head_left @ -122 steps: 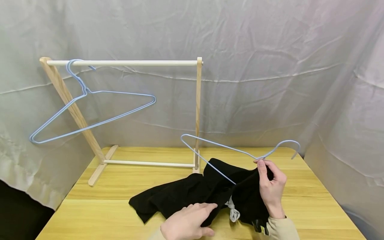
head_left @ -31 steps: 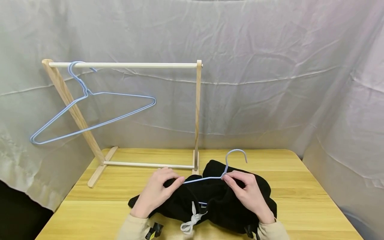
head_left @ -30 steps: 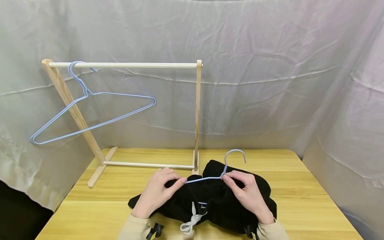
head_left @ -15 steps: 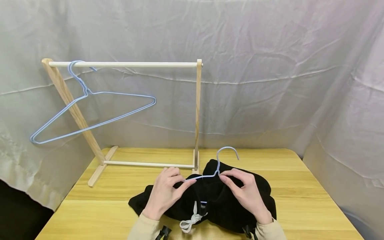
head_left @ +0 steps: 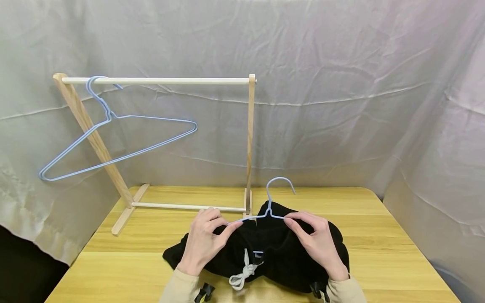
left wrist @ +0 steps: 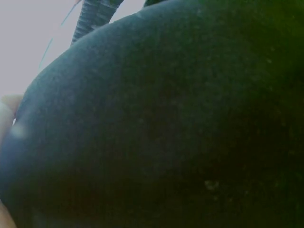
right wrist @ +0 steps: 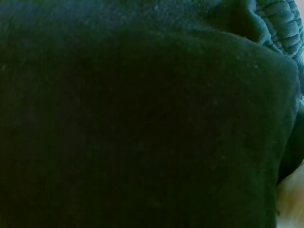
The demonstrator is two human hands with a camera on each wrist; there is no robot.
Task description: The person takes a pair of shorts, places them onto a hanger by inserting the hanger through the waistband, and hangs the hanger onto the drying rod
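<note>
A light blue wire clothes hanger (head_left: 269, 203) stands hook up in the head view, with much of it hidden inside a black garment (head_left: 291, 265). Tied in a bow at the garment's front is a grey drawstring (head_left: 247, 271). My left hand (head_left: 206, 240) pinches the hanger's left arm between thumb and fingers. On the other side, my right hand (head_left: 318, 242) pinches its right arm near the cloth. Part of the lower wire shows through the garment's opening. Dark cloth (left wrist: 152, 104) fills most of the left wrist view, and a gathered band (right wrist: 280, 28) shows in the right.
A wooden rack (head_left: 250, 139) with a white top rail (head_left: 170, 81) stands at the back left. Similar blue hangers (head_left: 110, 162) hang from its left end. Everything rests on a wooden table (head_left: 386, 252), with grey curtain (head_left: 326, 105) behind and beside it.
My left hand has gone from resting on the garment to pinching the hanger. The hanger has shifted left and turned hook up. My right hand has slid from its neck to its right arm.
</note>
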